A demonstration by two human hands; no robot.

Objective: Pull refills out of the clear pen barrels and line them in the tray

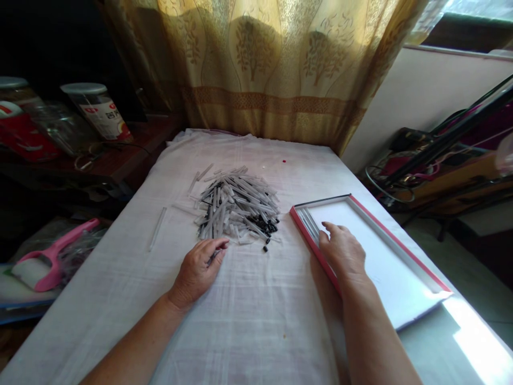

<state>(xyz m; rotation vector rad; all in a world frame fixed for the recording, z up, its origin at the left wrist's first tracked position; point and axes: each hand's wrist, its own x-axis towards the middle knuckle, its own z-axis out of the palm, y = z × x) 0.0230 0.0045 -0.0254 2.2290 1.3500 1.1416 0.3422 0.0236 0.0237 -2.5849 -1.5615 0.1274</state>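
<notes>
A heap of clear plastic tubes (pixel 244 192), with small black caps (pixel 262 224) along its right side, lies on the white cloth. At the near edge of the heap is my left hand (pixel 202 267), its fingers curled and thumb close to the fingertips; what they hold, if anything, is hidden. My right hand (pixel 344 251) reaches into a shallow white box with red edges (pixel 385 267), its thumb and index finger apart. Just beyond its fingertips, several tubes (pixel 308 222) lie side by side along the box's left wall.
One loose tube (pixel 157 229) lies left of the heap, and a single black cap (pixel 265 249) lies in front. A tiny red piece (pixel 284 161) sits farther back. Jars (pixel 98 112) stand on a dark side table. A pink-handled roller (pixel 56 256) is at the left.
</notes>
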